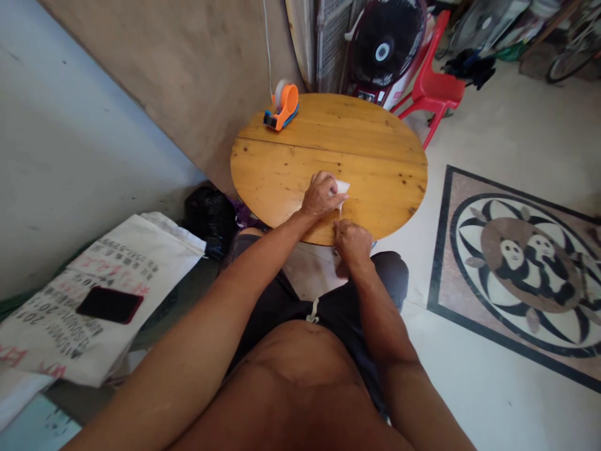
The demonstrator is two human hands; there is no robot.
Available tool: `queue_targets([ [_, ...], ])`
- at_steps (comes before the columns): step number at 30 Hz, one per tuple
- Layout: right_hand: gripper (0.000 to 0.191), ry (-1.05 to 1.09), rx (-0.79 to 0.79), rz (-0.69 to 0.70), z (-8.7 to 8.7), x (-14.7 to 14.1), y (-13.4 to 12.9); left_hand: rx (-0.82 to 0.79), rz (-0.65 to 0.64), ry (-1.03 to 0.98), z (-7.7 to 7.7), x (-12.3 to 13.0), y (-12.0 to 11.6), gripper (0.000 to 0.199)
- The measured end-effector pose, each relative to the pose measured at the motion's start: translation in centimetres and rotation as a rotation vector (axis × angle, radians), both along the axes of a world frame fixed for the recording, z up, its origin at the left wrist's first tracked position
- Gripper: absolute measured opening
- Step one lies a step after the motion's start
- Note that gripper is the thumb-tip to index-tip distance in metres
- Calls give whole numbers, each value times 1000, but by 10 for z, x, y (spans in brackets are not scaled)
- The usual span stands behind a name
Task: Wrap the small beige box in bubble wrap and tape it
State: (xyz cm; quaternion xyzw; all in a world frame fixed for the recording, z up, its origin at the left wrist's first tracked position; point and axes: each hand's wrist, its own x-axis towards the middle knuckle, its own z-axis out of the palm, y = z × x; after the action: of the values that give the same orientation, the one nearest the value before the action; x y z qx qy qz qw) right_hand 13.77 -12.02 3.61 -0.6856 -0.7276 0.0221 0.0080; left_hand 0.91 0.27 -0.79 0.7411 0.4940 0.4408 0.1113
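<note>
White piece [343, 186]: small, thin, narrow tail [340, 213] below. Left hand [321, 195] pinches it, corner jutting right of the grip; right hand [354, 240], curled tight, pinches the tail.

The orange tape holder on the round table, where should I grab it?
Probably by the tape holder's tall, rounded body, from above and the right: it stands upright, while its low black end juts toward you and the brown board rises on the left.
</note>
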Motion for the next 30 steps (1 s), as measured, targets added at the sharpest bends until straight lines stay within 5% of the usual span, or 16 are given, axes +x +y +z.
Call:
queue_targets([
  [30,42,25,34,30,-8,1,-25,12,-9,-11,-1,1,1,30],
])
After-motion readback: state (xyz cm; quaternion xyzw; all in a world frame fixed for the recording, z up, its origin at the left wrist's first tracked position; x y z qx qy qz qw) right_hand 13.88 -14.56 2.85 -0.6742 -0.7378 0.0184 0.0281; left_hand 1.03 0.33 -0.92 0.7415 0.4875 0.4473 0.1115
